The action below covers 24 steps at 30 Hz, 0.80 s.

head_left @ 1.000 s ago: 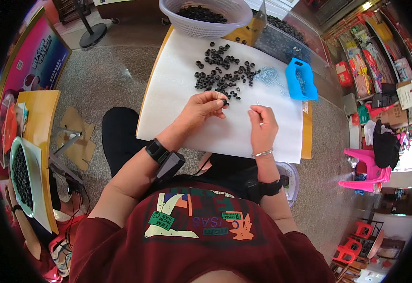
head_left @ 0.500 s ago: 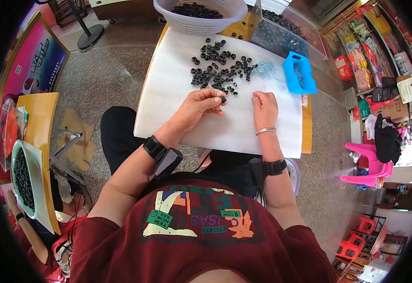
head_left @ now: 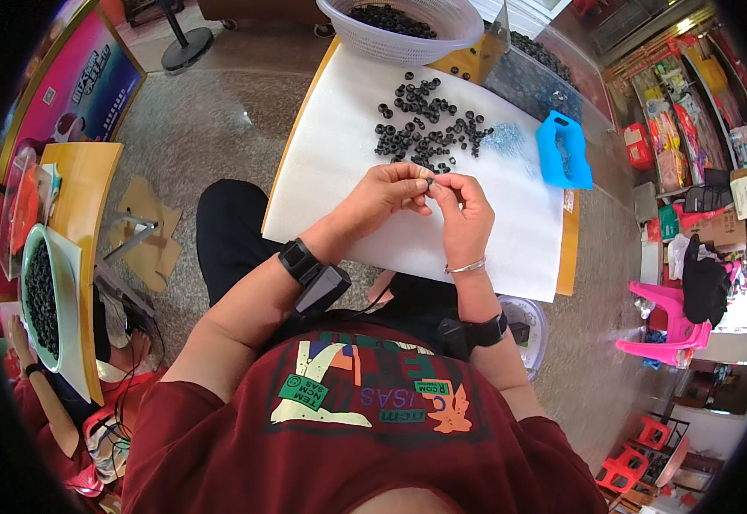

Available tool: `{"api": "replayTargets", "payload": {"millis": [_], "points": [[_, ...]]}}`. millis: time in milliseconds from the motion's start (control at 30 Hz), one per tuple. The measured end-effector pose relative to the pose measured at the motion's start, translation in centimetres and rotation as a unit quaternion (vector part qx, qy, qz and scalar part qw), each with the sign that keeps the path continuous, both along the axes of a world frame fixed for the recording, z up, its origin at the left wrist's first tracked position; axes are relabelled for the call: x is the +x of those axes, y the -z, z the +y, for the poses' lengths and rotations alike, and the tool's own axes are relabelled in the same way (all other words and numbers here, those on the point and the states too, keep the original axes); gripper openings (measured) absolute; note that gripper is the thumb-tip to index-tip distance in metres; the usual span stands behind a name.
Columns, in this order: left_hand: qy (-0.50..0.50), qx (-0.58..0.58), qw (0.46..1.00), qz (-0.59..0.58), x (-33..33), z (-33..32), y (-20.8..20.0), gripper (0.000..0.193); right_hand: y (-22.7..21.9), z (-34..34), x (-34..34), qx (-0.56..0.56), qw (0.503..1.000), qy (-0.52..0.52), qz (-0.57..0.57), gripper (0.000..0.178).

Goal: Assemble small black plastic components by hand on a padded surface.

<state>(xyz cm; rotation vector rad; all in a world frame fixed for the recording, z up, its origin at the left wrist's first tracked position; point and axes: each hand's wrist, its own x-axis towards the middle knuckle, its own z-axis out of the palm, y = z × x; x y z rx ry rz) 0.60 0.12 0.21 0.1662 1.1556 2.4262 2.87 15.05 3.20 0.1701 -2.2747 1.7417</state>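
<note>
My left hand [head_left: 393,190] pinches a small black round part [head_left: 430,182] between thumb and fingertips, above the white sheet [head_left: 348,128] on the table. Fingertips of my right hand [head_left: 466,212] are closed against the same part from the right; whether they hold a tiny piece of their own is hidden. Just beyond the hands lies a loose heap of black round parts [head_left: 425,128]. To its right is a scatter of small clear bits [head_left: 504,140], beside a blue scoop-like tray [head_left: 564,182] with more such bits in it.
At the table's far edge stand a pale perforated basket [head_left: 390,44] and a clear bin [head_left: 527,90], both with black parts. At left, another person's arm [head_left: 52,394] is near a green-white basin [head_left: 35,236] of black parts. Pink stools [head_left: 664,343] stand to the right.
My right hand has moved left to meet my left hand at the black part. The view has shifted slightly, so the table appears further right.
</note>
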Motion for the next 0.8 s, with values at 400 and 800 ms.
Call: {"api": "replayTargets", "payload": {"millis": [400,800], "points": [[-0.021,-0.019,1.000,-0.005,-0.1,-0.1,0.0,0.017,0.7,1.3,0.5,0.182,0.967,0.023,0.175,0.013],[-0.018,-0.015,0.999,-0.023,0.0,0.1,0.0,0.020,3.8,3.5,-4.0,0.350,0.924,0.064,0.140,0.011]]}}
